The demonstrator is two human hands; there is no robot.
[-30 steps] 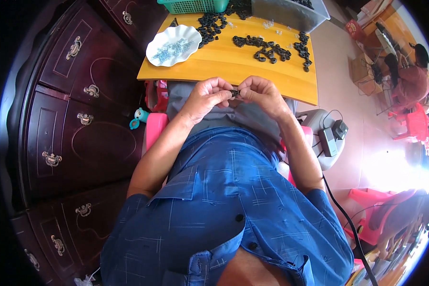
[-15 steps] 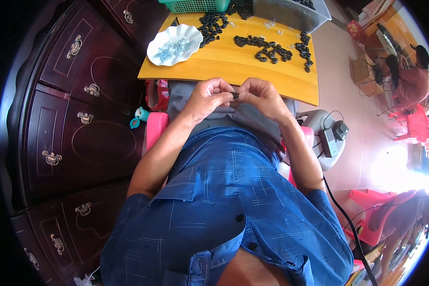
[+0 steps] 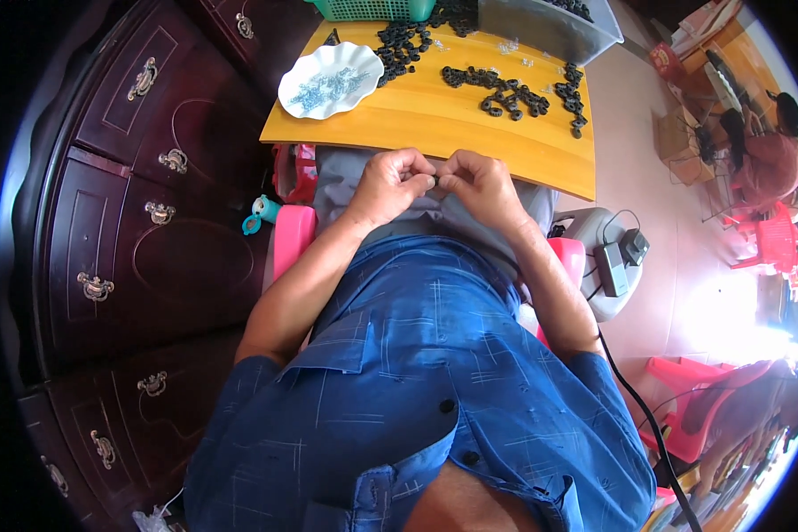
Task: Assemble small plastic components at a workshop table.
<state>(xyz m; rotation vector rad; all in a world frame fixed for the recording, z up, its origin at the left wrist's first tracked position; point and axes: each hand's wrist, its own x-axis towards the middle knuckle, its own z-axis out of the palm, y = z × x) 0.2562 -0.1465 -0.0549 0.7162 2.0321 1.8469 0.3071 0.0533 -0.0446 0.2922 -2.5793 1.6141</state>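
Just off the near edge of the yellow table, over my lap, my left hand and my right hand meet fingertip to fingertip. Both pinch a small black part, mostly hidden by the fingers. Beyond them, several small black ring-shaped parts lie scattered on the tabletop. A white scalloped dish at the left of the table holds many small, clear bluish pieces. Small clear bits lie among the black parts farther back.
A green basket and a grey plastic bin stand at the table's far side. Dark wooden drawers rise on my left. On my right are a grey stool with black adapters and a cable. Other people sit farther right.
My fingertips have closed in more around the black part, so less of it shows. My hands stay over my lap, and the view has shifted slightly.
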